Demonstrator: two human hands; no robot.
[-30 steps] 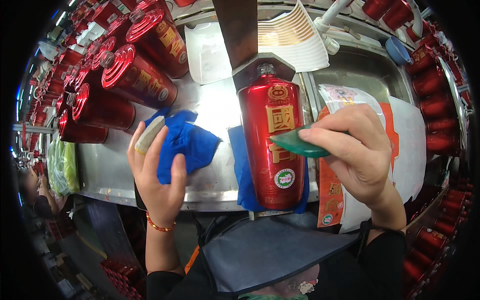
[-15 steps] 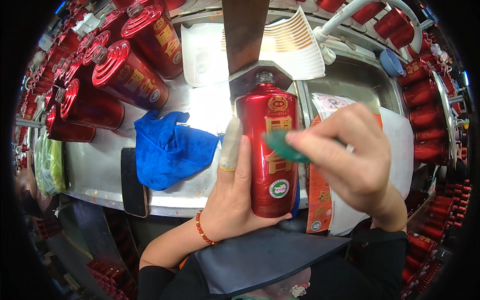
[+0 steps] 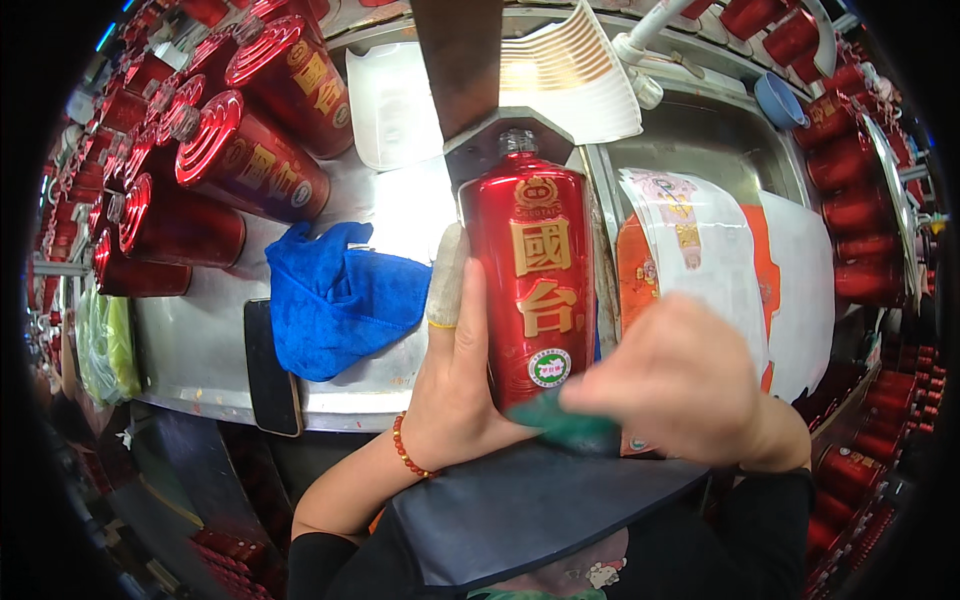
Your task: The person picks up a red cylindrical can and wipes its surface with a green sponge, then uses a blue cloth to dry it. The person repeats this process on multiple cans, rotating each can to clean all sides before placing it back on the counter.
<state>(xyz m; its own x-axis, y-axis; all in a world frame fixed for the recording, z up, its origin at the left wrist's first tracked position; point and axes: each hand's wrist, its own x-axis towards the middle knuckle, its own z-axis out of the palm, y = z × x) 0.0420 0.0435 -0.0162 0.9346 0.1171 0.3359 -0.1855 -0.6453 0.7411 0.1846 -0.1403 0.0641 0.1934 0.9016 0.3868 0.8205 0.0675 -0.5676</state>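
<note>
A glossy red bottle point(image 3: 490, 215) with raised gold characters and a round white-and-green label lies in front of me, its clear glass neck pointing away. My left hand point(image 3: 455, 370) holds it from the left, fingers along its side and thumb by its base; a pale cot covers one fingertip. In my right hand point(image 3: 685, 385), blurred by motion, is a flat green piece point(image 3: 565, 420), perhaps a scraper. It lies over the bottle's near end, below the label, and hides part of the base.
Several red bottles point(image 3: 255, 165) stand at far left. A blue cloth point(image 3: 340, 305) and a black phone point(image 3: 268, 370) lie left of my hand. White trays point(image 3: 395, 110) are behind; printed orange and white sheets point(image 3: 725, 250) lie right. A blue bowl point(image 3: 780, 100) sits at far right.
My right hand has moved down with the green piece, from the middle of the bottle to its near end. The gold characters show fully now. My left hand keeps its hold.
</note>
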